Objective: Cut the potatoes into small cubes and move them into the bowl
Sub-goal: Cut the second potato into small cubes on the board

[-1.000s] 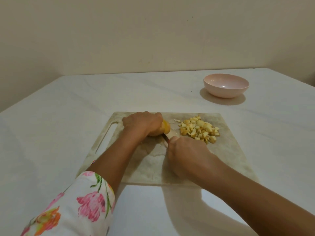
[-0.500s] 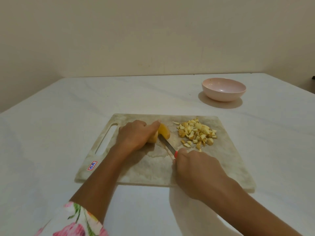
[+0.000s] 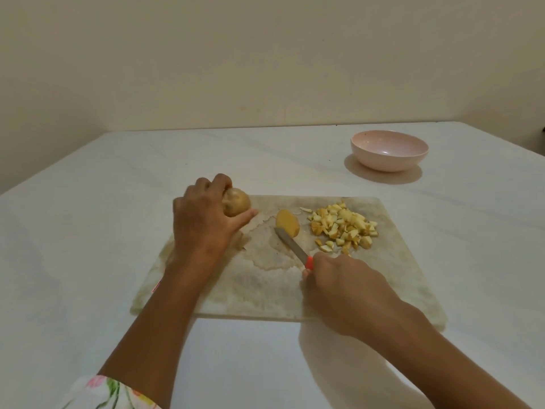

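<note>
A marbled cutting board lies on the white table. My left hand grips a brown potato piece at the board's far left corner. A cut potato slice lies cut side up in the middle of the board. My right hand holds a knife by its red handle, and the blade tip touches the slice's near edge. A heap of small potato cubes sits on the board's right part. The pink bowl stands far right, beyond the board, holding only a few tiny specks.
The white table stretches around the board on all sides. A beige wall rises behind the table's far edge.
The potato has been cut in two. My left hand has carried one piece away to the left, leaving a slice on the board. My right hand has drawn the knife back toward me.
</note>
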